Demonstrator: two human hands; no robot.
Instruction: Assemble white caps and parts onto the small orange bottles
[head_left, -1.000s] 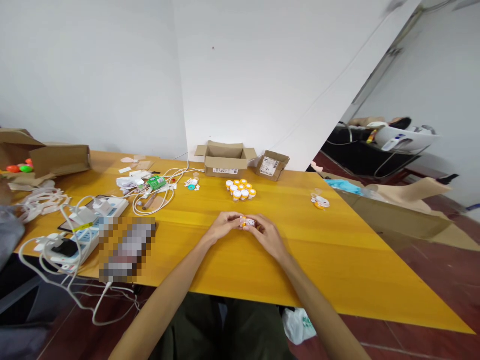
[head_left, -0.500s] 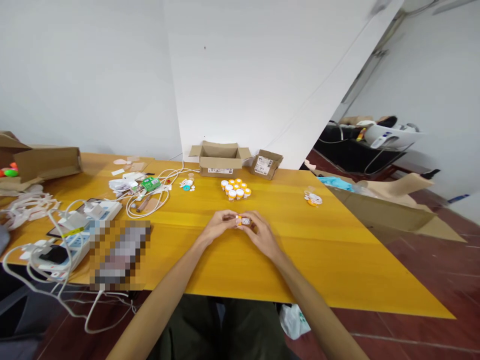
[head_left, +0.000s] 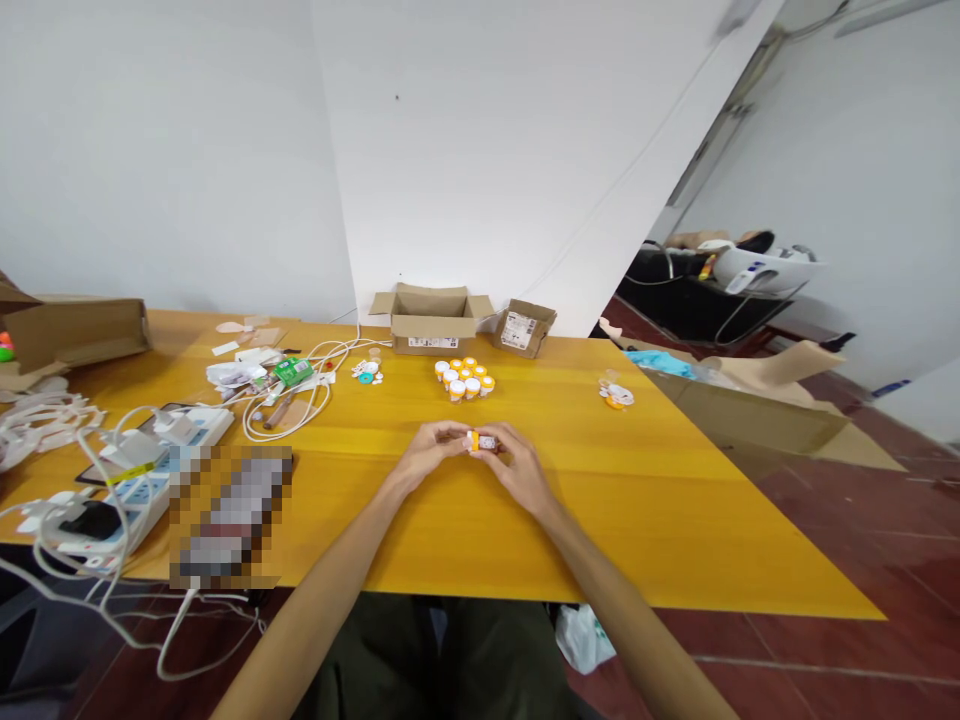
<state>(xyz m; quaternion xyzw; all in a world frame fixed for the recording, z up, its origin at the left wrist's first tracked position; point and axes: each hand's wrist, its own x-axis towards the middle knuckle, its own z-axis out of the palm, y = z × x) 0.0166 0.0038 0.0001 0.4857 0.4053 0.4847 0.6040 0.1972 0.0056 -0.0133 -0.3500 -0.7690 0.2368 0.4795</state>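
Right in front of me, two hands share one small bottle [head_left: 486, 442] over the near half of the counter [head_left: 645, 510]. The left hand [head_left: 431, 452] has its fingers pinched on the white-and-orange end; the right hand [head_left: 519, 470] has its fingers closed round the speckled body. I can't tell whether the bottle touches the wood. That two-handed hold looks much as it did a second ago, but the person's gaze has swung a little rightward, so the bright balls in the cardboard box [head_left: 86, 335] at far left have nearly slipped out of sight. Off to the left sit one blurred-out device [head_left: 236, 515] and one power strip [head_left: 157, 490]. Beyond the hands, I count about nine capped bottles [head_left: 465, 380] standing in a tight cluster, with one small heap of parts [head_left: 616, 396] well off to the right. Behind the cluster stand two more boxes: one open carton [head_left: 431, 327] and one smaller box [head_left: 525, 328].
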